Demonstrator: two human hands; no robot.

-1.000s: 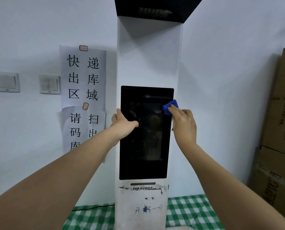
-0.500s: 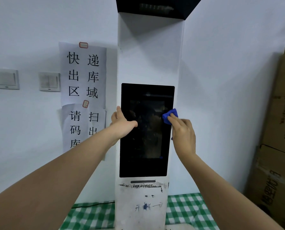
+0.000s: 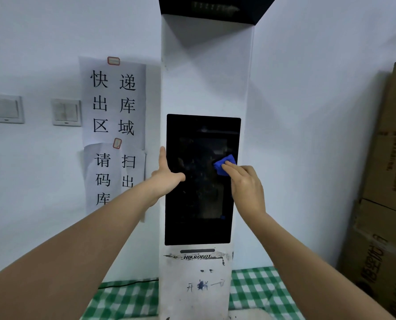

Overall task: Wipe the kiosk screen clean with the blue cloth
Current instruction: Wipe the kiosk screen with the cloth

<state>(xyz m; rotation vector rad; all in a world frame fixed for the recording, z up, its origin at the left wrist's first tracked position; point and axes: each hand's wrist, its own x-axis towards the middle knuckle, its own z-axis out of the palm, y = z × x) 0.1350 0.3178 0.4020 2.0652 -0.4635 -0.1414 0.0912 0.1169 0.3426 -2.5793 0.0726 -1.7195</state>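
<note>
A tall white kiosk (image 3: 204,77) stands against the wall with a dark black screen (image 3: 199,204) set in its front. My right hand (image 3: 246,189) holds a bunched blue cloth (image 3: 224,166) and presses it with the fingertips against the right side of the screen, about a third of the way down. My left hand (image 3: 167,176) braces the kiosk's left edge. Its thumb lies across the screen's left margin and a straight finger points up along the side. The rest of that hand's fingers are hidden behind the edge.
Paper signs (image 3: 114,100) with large characters and two wall switches (image 3: 66,112) are on the wall to the left. Stacked cardboard boxes (image 3: 390,181) stand close on the right. A green checked tablecloth (image 3: 257,289) covers the surface at the kiosk's base, with a black cable (image 3: 127,282) behind.
My right hand has slid the blue cloth down the screen's right side and a little toward the middle. The left hand has stayed on the left edge.
</note>
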